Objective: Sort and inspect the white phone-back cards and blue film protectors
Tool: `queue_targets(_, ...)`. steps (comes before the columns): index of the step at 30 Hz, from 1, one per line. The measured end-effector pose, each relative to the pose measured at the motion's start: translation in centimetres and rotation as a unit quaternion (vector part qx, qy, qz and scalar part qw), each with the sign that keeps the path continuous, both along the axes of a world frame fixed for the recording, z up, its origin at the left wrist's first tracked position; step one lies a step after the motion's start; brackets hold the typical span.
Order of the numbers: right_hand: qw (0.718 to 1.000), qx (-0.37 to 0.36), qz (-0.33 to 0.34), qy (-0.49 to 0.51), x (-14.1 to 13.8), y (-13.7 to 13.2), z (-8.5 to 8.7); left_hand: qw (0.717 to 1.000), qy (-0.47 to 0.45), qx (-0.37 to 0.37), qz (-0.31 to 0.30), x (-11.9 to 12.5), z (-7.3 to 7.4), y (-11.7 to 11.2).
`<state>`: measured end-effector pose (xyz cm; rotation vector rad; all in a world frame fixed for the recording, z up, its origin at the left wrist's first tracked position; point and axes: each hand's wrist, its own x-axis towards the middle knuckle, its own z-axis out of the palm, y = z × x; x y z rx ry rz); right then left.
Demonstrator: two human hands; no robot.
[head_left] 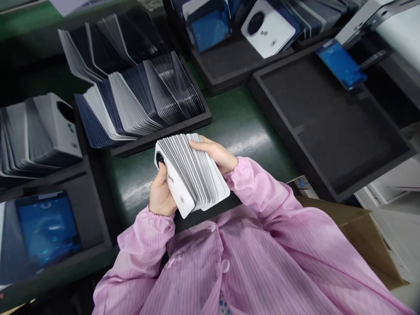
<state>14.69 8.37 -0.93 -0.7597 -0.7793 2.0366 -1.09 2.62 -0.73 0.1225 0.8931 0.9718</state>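
Both of my hands hold a fanned stack of white phone back covers [192, 173] over the green table. My left hand [160, 194] grips the stack's near end, thumb on the front cover beside its round camera hole. My right hand [216, 155] is closed over the far side, fingers pressing on the top edges. Both wrists come out of pink striped sleeves.
A black tray [157, 138] of fanned white and dark covers lies just beyond the stack. More covers [36, 131] stand at the left, above a blue-filmed panel [47, 227]. A shallow black foam tray [328, 127] sits right, another tray of covers [269, 28] behind, a cardboard box [367, 236] by my right elbow.
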Motion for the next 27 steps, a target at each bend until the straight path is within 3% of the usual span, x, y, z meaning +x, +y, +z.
queue_targets(10,0.997,0.025,-0.048,-0.050,0.3,-0.8,1.1,0.999,0.000,0.022,0.025,0.2,-0.3,-0.6)
queue_targets(15,0.990,0.098,-0.047,-0.093,0.7,-1.4,2.0,0.996,0.029,0.070,0.037,0.3,-0.1,-1.1)
queue_targets(20,0.961,0.207,-0.068,-0.173,1.2,-1.2,2.0,0.981,0.091,0.150,0.083,0.3,-0.2,-2.0)
queue_targets(24,0.953,0.236,-0.069,-0.178,1.0,-1.6,1.8,0.960,0.164,0.188,0.126,0.3,-0.1,-2.6)
queue_targets(27,0.951,0.235,-0.093,-0.181,0.5,-1.9,1.5,0.959,0.172,0.197,0.108,0.2,0.4,-2.7)
